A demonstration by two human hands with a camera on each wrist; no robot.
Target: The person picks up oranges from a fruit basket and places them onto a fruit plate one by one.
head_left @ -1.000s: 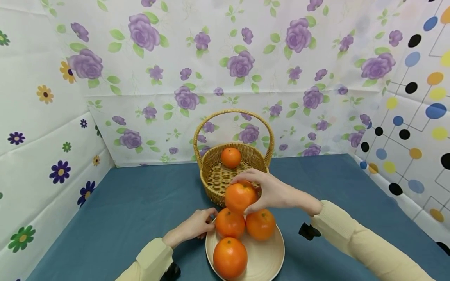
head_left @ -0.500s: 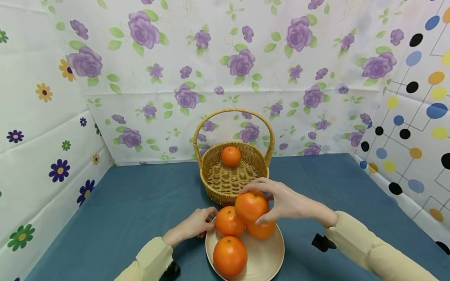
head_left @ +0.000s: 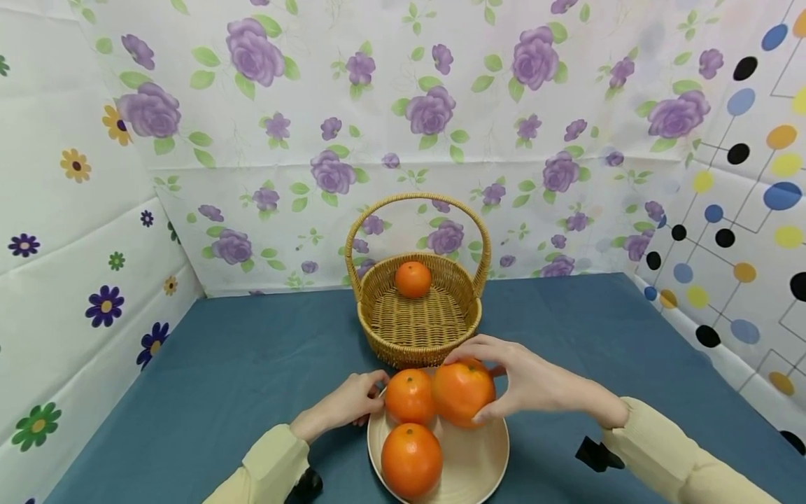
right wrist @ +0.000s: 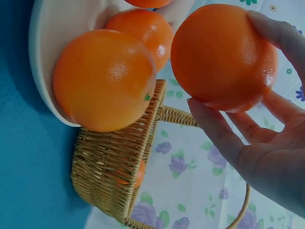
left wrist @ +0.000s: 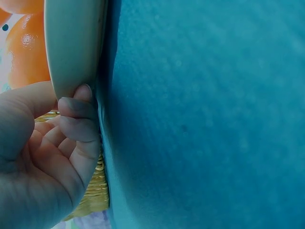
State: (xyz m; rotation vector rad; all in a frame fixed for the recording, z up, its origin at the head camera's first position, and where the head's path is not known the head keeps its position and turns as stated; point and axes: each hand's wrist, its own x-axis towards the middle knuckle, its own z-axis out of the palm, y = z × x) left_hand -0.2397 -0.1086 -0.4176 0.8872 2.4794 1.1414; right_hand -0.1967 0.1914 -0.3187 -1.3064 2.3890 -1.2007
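My right hand (head_left: pixel 529 378) grips an orange (head_left: pixel 464 393) between curled fingers and thumb. In the right wrist view this held orange (right wrist: pixel 221 57) hangs above the oranges on the plate, apart from them. Below it, hidden in the head view, lies a plate orange (right wrist: pixel 105 81). Two other oranges show on the pale plate (head_left: pixel 475 458): one at the back left (head_left: pixel 411 397) and one at the front left (head_left: pixel 412 460). My left hand (head_left: pixel 346 404) pinches the plate's left rim, thumb above and fingers beneath, as the left wrist view shows.
A wicker basket (head_left: pixel 412 355) with a tall arched handle stands just behind the plate. One orange (head_left: pixel 413 280) lies inside it, toward the back. Blue cloth (head_left: pixel 277 350) covers the table, and a flowered sheet (head_left: pixel 378 140) hangs behind.
My right hand has carried its orange rightward and nearer, away from the basket's front, until it covers the plate's right orange in the head view. The left hand has kept its hold.
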